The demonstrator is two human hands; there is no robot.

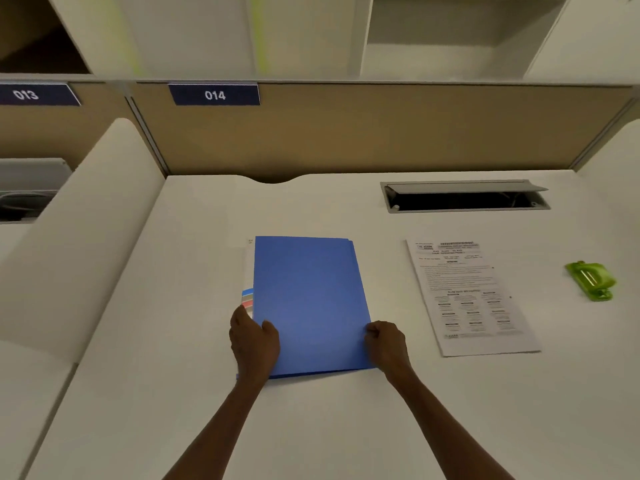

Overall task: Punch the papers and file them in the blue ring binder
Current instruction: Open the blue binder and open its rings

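Observation:
The blue ring binder [310,303] lies closed and flat in the middle of the white desk, with a white sheet and coloured tabs [247,299] sticking out along its left edge. My left hand [252,342] grips the binder's lower left edge, thumb on the cover. At the lower right edge, my right hand [388,344] pinches the cover with curled fingers. A printed sheet of paper [469,296] lies flat to the right of the binder. Further right sits a green hole punch [592,280].
The desk [173,393] is a cubicle bay with a tan back panel labelled 014 [214,95]. A cable slot with a raised grey flap [464,197] opens at the back right. White side dividers [86,220] stand left and right; shelves hang above.

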